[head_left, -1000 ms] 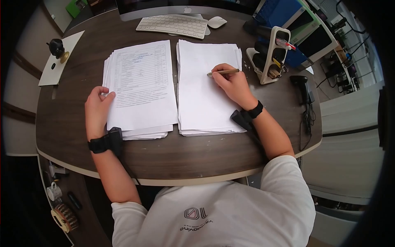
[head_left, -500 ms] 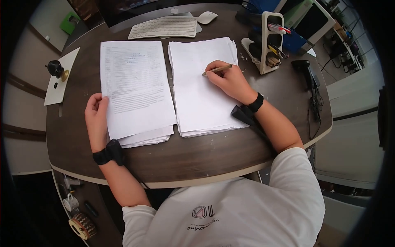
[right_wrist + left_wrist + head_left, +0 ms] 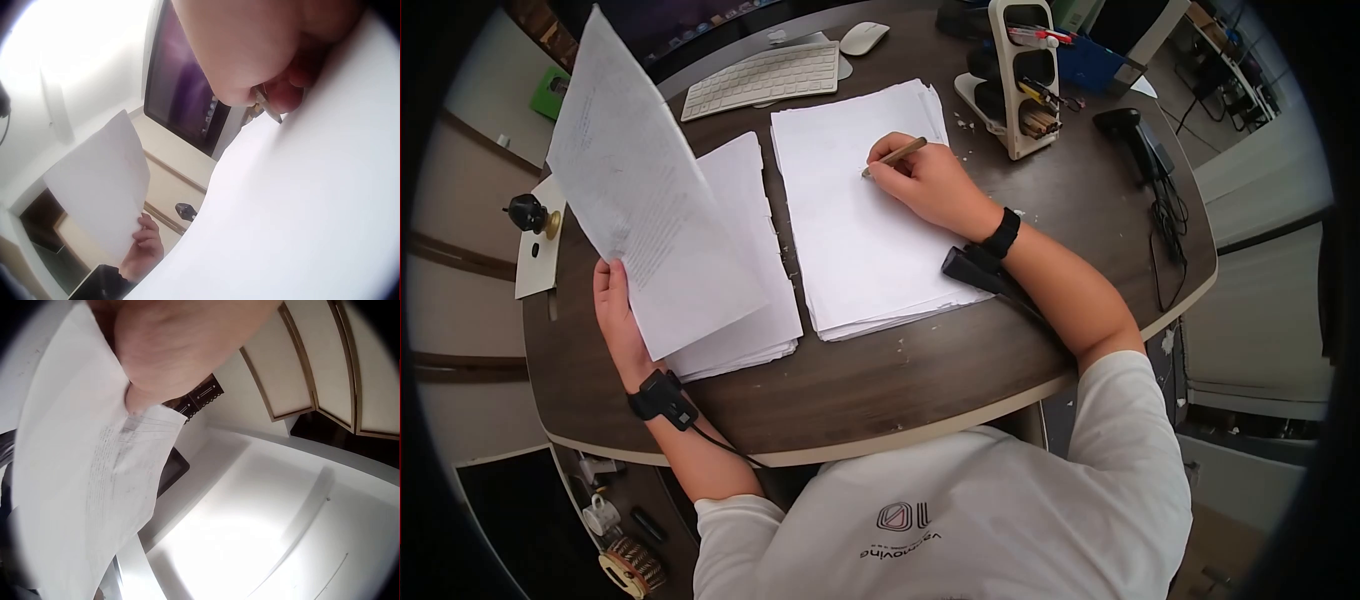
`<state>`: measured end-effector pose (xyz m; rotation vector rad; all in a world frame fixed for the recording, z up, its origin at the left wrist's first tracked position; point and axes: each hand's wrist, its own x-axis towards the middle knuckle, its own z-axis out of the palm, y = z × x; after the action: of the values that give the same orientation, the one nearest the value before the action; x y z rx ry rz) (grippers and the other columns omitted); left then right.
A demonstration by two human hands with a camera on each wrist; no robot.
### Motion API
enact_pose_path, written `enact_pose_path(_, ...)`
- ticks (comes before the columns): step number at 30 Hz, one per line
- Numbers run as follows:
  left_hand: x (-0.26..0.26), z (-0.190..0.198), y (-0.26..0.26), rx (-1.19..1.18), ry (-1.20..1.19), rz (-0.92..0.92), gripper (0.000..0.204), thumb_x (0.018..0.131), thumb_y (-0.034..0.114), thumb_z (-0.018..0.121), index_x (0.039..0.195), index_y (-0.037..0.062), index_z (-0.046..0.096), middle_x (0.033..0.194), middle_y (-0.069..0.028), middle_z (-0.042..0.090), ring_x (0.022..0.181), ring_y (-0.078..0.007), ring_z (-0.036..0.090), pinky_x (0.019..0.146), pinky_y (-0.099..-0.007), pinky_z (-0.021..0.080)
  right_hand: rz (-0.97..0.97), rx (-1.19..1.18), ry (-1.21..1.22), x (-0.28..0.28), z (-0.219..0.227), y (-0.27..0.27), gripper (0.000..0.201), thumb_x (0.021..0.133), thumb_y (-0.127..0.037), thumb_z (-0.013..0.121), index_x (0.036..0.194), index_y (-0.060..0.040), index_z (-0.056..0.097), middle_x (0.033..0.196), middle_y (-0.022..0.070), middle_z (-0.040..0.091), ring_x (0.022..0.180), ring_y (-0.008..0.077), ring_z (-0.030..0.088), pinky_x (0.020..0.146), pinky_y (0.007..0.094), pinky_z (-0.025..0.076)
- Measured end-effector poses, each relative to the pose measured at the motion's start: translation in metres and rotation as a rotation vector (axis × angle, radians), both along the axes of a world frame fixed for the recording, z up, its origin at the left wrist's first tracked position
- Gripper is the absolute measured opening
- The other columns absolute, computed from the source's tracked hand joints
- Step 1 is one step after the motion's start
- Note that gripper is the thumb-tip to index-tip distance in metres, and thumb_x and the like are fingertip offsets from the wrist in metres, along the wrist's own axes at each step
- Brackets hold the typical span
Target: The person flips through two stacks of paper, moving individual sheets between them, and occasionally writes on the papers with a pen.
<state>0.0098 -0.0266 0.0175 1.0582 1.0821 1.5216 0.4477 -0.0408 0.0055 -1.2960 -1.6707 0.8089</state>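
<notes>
My left hand pinches the left edge of a printed sheet, which stands tilted up off the left paper stack. In the left wrist view the thumb presses on that sheet. Over the right stack, whose top page looks blank, my right hand holds a brown pen, its tip at the page. The right wrist view shows the pen tip between the fingers, and the raised sheet beyond.
A keyboard and mouse lie at the back below a monitor. At the right are a pen holder and a black scanner with its cable. A stamp stands on a white board at the left.
My left hand has lifted the printed sheet from the left stack and tilted it up, uncovering pages beneath. My right hand still holds the pen over the right stack. The head view has shifted.
</notes>
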Motion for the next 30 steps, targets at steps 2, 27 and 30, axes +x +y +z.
enact_pose_path(2,0.007,0.001,-0.001,-0.003,-0.012,-0.046,0.027,0.114,0.023,0.058,0.130,0.0004,0.060,0.122,-0.0087,0.071,0.109,-0.0153,0.068,0.096,-0.0302,0.054,-0.004,-0.003,-0.007,-0.001,0.001,0.000,0.018,0.103,-0.018,0.069,0.108,-0.0013,0.071,0.082,0.0014,0.069,0.071,0.0066,0.059,0.065,0.0259,0.047)
enact_pose_path(27,0.019,0.003,-0.004,-0.031,-0.034,-0.083,0.027,0.114,0.020,0.057,0.131,-0.0007,0.058,0.123,-0.0115,0.072,0.109,-0.0161,0.069,0.096,-0.0311,0.055,-0.036,0.004,-0.049,0.002,0.001,-0.002,0.014,0.095,-0.014,0.069,0.100,-0.0006,0.070,0.073,0.0037,0.067,0.066,0.0093,0.059,0.062,0.0286,0.048)
enact_pose_path(30,0.018,0.003,-0.004,-0.027,-0.023,-0.078,0.026,0.114,0.021,0.057,0.130,-0.0003,0.058,0.122,-0.0108,0.072,0.108,-0.0156,0.069,0.096,-0.0307,0.055,-0.032,0.005,-0.048,0.002,0.000,-0.002,0.015,0.096,-0.015,0.069,0.100,-0.0008,0.070,0.073,0.0036,0.067,0.067,0.0092,0.059,0.062,0.0284,0.048)
